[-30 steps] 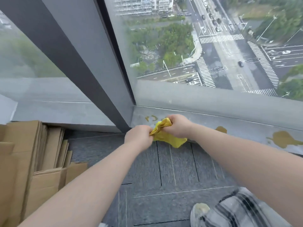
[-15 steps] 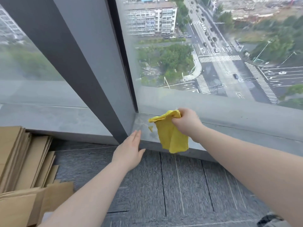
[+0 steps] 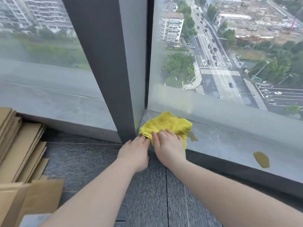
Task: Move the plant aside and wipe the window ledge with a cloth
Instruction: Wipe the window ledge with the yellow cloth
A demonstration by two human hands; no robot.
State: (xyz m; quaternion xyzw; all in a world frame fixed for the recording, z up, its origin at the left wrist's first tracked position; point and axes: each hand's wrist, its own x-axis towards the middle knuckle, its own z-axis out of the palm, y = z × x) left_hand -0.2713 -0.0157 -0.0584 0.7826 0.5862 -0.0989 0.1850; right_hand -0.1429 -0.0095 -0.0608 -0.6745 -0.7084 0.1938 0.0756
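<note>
A yellow cloth (image 3: 168,124) lies spread on the left end of the grey window ledge (image 3: 229,145), tight against the dark pillar. My right hand (image 3: 168,145) rests flat on the cloth's near edge, fingers apart. My left hand (image 3: 135,149) is just left of it, fingertips touching the cloth's left corner at the ledge's front edge. Two yellowish-brown stains mark the ledge: a small stain (image 3: 193,137) beside the cloth and a larger stain (image 3: 261,159) further right. No plant is in view.
A dark pillar (image 3: 105,68) splits two large window panes looking down on streets. Flattened cardboard sheets (image 3: 19,149) are stacked on the grey carpet tiles (image 3: 91,161) at the left. The ledge continues to the right.
My right hand has brought the hanging cloth down and laid it flat on the ledge's left end. My left hand has moved right to touch its corner. The view has tilted up.
</note>
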